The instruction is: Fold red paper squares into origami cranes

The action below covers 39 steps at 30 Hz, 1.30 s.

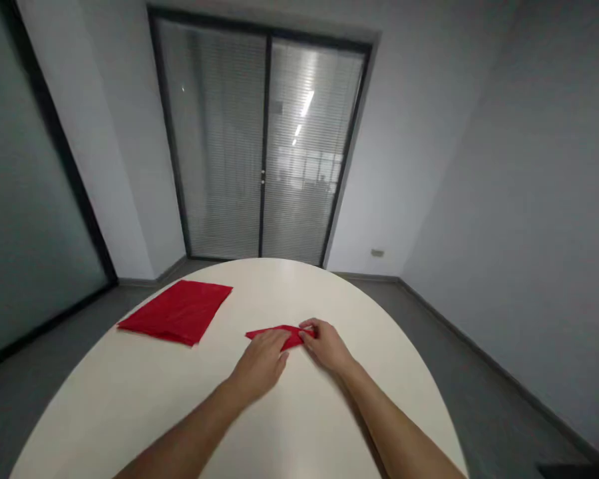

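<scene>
since both your hands are already on it, the thing to watch is how that small folded red piece [274,334] lies: it's straight ahead of you, a bit past the middle of the white table [130,399], and its long axis runs side to side across your view, left tip pointing toward the bigger red sheet [177,311]. your left hand [260,362] is laid flat over the middle and lower edge of the strip, fingers spread forward and pressing down, not gripping anything as far as i can tell. your right hand [326,344] is at the right end, fingers curled in narrow like it's pinching or pinning that corner, though the actual fingertip contact is hidden so i can't say for sure it's a pinch. both hands are about equally close, but the right one owns the end and the left owns the body, so i'd guess any crease or fold has to go along that left-right line. the big sheet sits flat and well apart to your left, nearer the far edge, nothing touching it. behind the table there's just the glass door with blinds [262,146].
</scene>
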{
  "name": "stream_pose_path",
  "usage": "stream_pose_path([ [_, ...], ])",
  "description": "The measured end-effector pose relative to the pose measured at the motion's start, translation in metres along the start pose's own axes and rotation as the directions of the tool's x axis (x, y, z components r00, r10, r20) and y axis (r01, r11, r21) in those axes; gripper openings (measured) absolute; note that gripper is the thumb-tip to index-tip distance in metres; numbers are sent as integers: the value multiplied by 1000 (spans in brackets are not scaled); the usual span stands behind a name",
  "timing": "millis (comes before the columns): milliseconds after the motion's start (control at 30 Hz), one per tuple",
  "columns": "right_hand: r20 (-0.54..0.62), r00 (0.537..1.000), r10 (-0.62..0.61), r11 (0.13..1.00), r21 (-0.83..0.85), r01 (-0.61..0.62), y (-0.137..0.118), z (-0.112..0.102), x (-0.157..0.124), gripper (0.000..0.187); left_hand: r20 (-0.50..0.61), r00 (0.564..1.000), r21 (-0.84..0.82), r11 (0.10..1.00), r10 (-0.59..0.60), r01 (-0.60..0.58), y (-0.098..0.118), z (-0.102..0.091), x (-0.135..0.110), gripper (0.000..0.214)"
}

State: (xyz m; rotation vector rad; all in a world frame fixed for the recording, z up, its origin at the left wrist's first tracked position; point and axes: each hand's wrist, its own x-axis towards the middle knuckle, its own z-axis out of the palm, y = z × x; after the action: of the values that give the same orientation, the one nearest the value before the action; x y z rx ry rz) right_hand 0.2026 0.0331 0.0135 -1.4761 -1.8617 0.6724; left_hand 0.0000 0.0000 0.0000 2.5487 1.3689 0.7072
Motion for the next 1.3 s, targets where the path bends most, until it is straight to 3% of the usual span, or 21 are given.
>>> stream_pose_path([
  [200, -2, 1000, -10, 971, -240, 9, 0, -6, -2, 22, 15, 999, -25, 999, 42, -41, -8, 3, -2, 43],
  [333, 30, 970, -240, 919, -315, 237, -5, -15, -7, 26, 9, 1000, -6, 1000, 24, -24, -12, 4, -1, 44],
  [400, 130, 927, -351, 886, -274, 374, -9, -16, -10, 29, 3, 1000, 0, 1000, 11, -11, -14, 5, 0, 44],
  [500, 264, 876, -403, 844, -264, 468, -14, -15, -13, 29, -3, 1000, 20, 1000, -19, 19, -14, 3, 1, 42],
  [633, 294, 883, -365, 825, -337, 454, -15, -15, -12, 27, -2, 998, 37, 998, -55, 55, -14, 0, 3, 41],
  [867, 240, 904, -354, 830, -365, 422, -12, -16, -10, 21, -29, 992, -19, 992, -124, 124, -11, -5, 3, 30],
  [1300, 159, 945, -285, 916, -244, 318, -11, -13, -11, 19, -79, 983, 47, 984, -167, 171, -7, -11, 4, 26],
])
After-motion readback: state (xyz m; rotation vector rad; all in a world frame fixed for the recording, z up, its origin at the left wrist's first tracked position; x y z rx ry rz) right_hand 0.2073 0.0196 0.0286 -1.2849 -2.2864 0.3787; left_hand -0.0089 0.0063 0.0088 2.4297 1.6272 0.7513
